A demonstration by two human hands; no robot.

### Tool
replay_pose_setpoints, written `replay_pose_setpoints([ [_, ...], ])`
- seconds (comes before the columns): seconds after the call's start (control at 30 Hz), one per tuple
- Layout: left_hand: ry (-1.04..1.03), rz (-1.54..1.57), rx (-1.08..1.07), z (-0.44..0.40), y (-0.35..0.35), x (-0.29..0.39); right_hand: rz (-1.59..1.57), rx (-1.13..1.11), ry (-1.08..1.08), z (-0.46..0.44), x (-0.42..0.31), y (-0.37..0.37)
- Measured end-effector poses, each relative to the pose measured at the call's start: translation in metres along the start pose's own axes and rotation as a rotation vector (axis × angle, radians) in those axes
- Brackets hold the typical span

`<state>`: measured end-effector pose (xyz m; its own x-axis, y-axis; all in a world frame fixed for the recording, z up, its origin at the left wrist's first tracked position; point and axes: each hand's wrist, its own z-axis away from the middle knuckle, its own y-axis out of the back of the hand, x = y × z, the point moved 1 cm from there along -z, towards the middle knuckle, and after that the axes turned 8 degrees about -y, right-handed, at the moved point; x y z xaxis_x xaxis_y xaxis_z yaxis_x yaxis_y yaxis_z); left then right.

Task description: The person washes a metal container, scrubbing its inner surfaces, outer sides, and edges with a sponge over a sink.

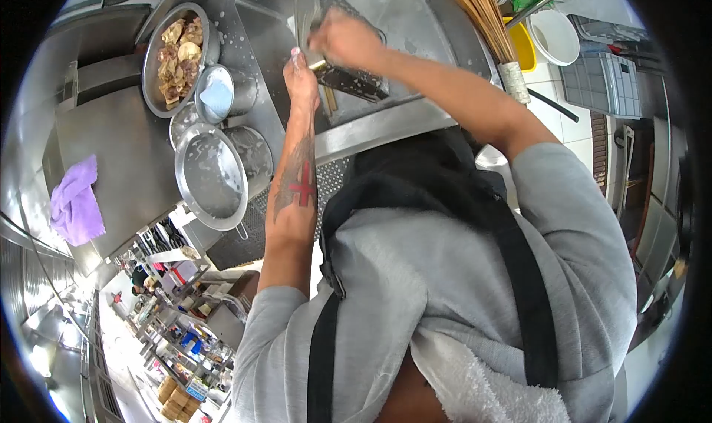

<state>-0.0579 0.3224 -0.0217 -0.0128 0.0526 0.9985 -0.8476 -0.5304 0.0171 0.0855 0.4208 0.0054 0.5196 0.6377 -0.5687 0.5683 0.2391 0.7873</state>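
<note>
A deep rectangular metal container [363, 83], wet with suds, is tilted in the sink [415, 22]. My left hand [300, 80] is closed on its near left rim, thumb pointing up. My right hand [347, 41] is curled into a fist over the container's opening. It is smeared by motion, and whatever it holds is hidden. Just below it, a small pale yellowish piece [319, 65] shows by the rim. Thin tan sticks [330, 97] lie in the sink beside the container.
Left of the sink stand a bowl of brownish food pieces [178, 60], a metal pot with a light blue cloth [216, 97] and a sudsy strainer-like bowl [211, 177]. A purple cloth [76, 200] lies further left. A bamboo brush [489, 22] and white bucket [555, 37] are right.
</note>
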Motion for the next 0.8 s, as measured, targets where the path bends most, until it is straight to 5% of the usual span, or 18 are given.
replay_pose_setpoints([
  [0.1, 0.011, -0.155, 0.002, -0.003, -0.002, -0.005, -0.118, 0.199, -0.069, -0.020, 0.024, 0.003],
  [0.27, 0.055, -0.155, 0.063, -0.007, -0.004, -0.003, -0.277, 0.086, -0.061, 0.019, -0.014, 0.021],
  [0.33, 0.010, -0.236, -0.043, -0.003, 0.001, -0.002, 0.060, 0.024, -0.114, -0.026, 0.018, 0.011],
  [0.47, -0.085, -0.508, -0.080, -0.007, 0.002, 0.000, 0.025, 0.264, -0.327, -0.049, 0.039, 0.017],
  [0.5, -0.081, -0.492, -0.075, -0.002, 0.001, 0.005, 0.101, 0.091, -0.218, -0.051, 0.047, -0.005],
  [0.67, -0.171, -0.502, -0.146, 0.006, 0.007, 0.011, -0.083, 0.189, -0.064, -0.022, 0.019, 0.016],
  [0.73, -0.225, -0.664, -0.164, 0.009, 0.005, 0.015, 0.050, 0.255, -0.330, -0.068, 0.052, 0.008],
  [0.8, -0.273, -0.733, -0.162, 0.011, 0.002, 0.023, 0.053, 0.191, -0.337, -0.081, 0.058, 0.019],
])
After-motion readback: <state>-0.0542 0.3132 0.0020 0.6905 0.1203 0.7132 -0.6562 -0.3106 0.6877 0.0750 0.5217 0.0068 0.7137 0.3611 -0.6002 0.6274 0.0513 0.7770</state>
